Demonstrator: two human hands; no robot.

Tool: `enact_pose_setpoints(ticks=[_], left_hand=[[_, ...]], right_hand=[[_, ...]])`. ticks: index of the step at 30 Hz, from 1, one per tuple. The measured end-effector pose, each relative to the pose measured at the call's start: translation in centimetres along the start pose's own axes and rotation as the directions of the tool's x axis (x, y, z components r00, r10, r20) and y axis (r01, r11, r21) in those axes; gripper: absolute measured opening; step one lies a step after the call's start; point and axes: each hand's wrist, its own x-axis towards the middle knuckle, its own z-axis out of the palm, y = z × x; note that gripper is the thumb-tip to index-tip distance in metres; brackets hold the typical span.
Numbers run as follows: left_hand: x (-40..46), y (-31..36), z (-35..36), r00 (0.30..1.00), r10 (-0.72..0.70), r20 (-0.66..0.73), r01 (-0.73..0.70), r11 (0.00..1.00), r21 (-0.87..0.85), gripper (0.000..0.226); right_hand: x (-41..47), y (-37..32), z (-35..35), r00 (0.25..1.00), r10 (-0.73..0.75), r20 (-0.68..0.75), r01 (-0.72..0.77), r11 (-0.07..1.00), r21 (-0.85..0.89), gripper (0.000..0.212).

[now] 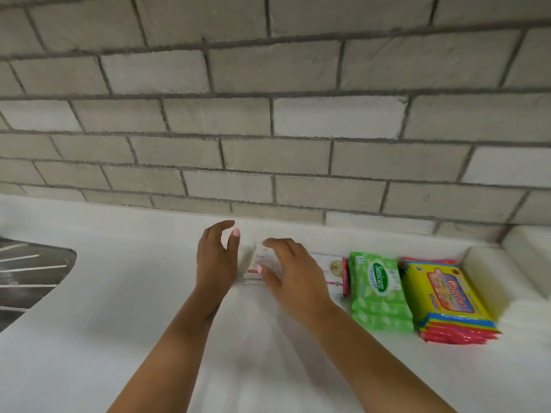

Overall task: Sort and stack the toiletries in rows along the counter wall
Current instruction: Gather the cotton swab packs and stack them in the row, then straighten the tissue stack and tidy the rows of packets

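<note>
A small stack of white packs [258, 268] lies on the white counter [119, 293] near the brick wall [268, 114], between the left hand [216, 260] and the right hand [293, 278], both with fingers loosely spread and gripping nothing, though whether they touch it is unclear. Rightward sit a white-and-pink pack [335, 274], a green Sanicare stack [378, 290] and a yellow stack [447, 299]; a steel sink drainer [26, 278] is far left
</note>
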Motion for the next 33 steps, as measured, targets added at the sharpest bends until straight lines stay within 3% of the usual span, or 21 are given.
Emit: enact_pose_setpoints(ticks=[9,15,18,20,23,33], left_hand=[[-6.5,11.4,0.8,0.990,0.140,0.017,-0.133,0.965,-0.225,0.032],[-13.1,17.7,2.4,0.988,0.152,0.037,-0.124,0.904,-0.410,0.025],[-17.2,20.7,3.7,0.980,0.183,0.077,-0.125,0.868,-0.480,0.034],[-20.0,22.8,4.7,0.977,0.190,0.102,-0.108,0.840,-0.531,0.022],[-23.7,25.9,6.1,0.969,0.212,0.126,-0.101,0.807,-0.581,0.014],[-31.9,33.9,10.2,0.909,0.346,0.233,-0.127,0.761,-0.636,0.023]], right_hand=[[-5.6,0.6,-11.2,0.962,0.152,-0.228,-0.126,0.984,0.125,0.051],[-12.0,1.5,-18.9,0.919,0.240,-0.314,-0.189,0.965,0.183,0.051],[-15.8,2.1,-22.6,0.898,0.258,-0.357,-0.203,0.962,0.183,0.059],[-18.3,2.6,-24.9,0.881,0.278,-0.384,-0.222,0.958,0.182,0.056],[-21.7,3.5,-28.4,0.861,0.304,-0.408,-0.248,0.951,0.184,0.048],[-29.6,5.8,-36.8,0.795,0.376,-0.476,-0.349,0.926,0.148,0.050]])
